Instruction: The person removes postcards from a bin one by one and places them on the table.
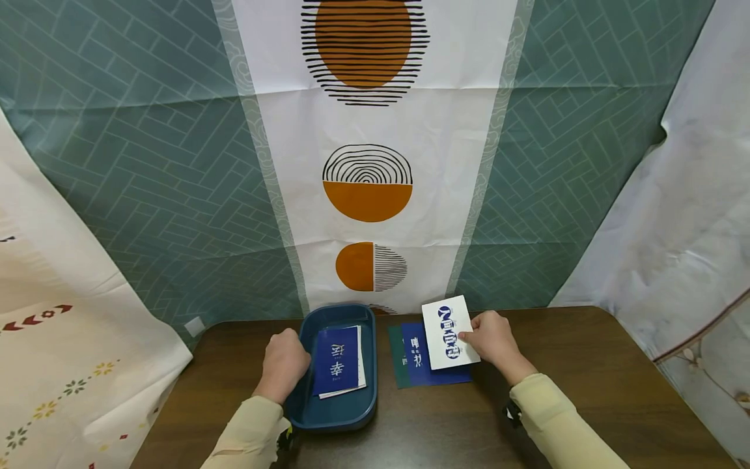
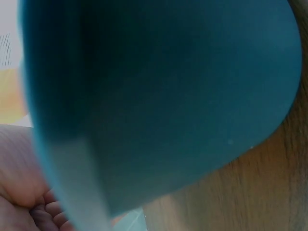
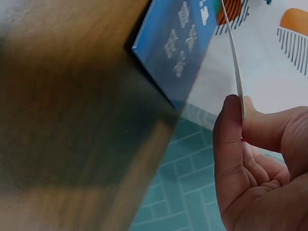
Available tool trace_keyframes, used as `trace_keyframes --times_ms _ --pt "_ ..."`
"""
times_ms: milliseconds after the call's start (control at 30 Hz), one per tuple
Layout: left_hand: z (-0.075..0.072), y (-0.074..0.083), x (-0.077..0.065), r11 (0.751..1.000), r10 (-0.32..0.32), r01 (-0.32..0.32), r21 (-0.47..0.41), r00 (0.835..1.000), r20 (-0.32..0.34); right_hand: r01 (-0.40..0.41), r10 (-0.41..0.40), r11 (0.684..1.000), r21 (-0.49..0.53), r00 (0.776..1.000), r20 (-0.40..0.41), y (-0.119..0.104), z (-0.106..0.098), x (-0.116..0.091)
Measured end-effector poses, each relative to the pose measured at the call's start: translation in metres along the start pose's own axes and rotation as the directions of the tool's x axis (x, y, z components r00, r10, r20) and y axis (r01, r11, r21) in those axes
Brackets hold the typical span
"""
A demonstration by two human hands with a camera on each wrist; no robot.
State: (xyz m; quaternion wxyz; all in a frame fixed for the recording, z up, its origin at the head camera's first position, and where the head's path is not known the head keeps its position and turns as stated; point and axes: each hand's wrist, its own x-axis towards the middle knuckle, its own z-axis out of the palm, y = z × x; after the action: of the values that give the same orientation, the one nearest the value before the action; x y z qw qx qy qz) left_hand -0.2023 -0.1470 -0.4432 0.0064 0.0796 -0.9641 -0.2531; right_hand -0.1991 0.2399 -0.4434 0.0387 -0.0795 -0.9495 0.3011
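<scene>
My right hand [image 1: 492, 337] pinches a white card [image 1: 443, 329] with blue lettering by its right edge, thumb in front. In the right wrist view this card [image 3: 234, 62] shows edge-on between thumb and index finger. Beneath it lie a blue card [image 1: 451, 376] with white lettering and, further left, a green card [image 1: 400, 365]. My left hand [image 1: 283, 363], fingers curled, grips the left rim of a dark blue tray [image 1: 336, 420]; the tray's wall hides its fingertips in the left wrist view. A blue card [image 1: 335, 358] lies in the tray over white ones.
The brown wooden table [image 1: 586, 378] stands against a patterned green and white cloth [image 1: 375, 124]. White cloths [image 1: 697, 215] hang at both sides. The cards on the table lie close to the tray's right side.
</scene>
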Motion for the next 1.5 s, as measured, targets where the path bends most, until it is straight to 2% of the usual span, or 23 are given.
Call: trace_keyframes --times_ms 267,600,967,1200,1500 --pt "0.000 0.001 -0.001 1.000 0.001 -0.001 0.010 1.000 0.000 -0.014 0.016 0.998 -0.060 1.000 0.027 0.010 0.005 0.000" --pt "0.002 0.004 0.000 0.999 0.007 -0.006 0.038 1.000 -0.016 -0.034 0.038 0.998 -0.060 0.997 0.066 0.020 0.008 0.002" --pt "0.004 0.005 -0.001 0.998 0.020 -0.017 0.068 0.999 -0.030 -0.045 0.050 0.996 -0.080 0.997 0.058 0.029 0.012 0.001" --pt "0.005 0.003 -0.003 0.997 0.027 -0.024 0.071 0.999 -0.038 -0.064 0.072 0.985 -0.158 0.996 0.044 0.032 0.019 -0.005" --pt "0.004 0.004 0.000 0.997 0.038 -0.035 0.073 0.998 -0.049 -0.078 0.080 0.975 -0.207 0.997 0.000 0.027 0.019 -0.006"
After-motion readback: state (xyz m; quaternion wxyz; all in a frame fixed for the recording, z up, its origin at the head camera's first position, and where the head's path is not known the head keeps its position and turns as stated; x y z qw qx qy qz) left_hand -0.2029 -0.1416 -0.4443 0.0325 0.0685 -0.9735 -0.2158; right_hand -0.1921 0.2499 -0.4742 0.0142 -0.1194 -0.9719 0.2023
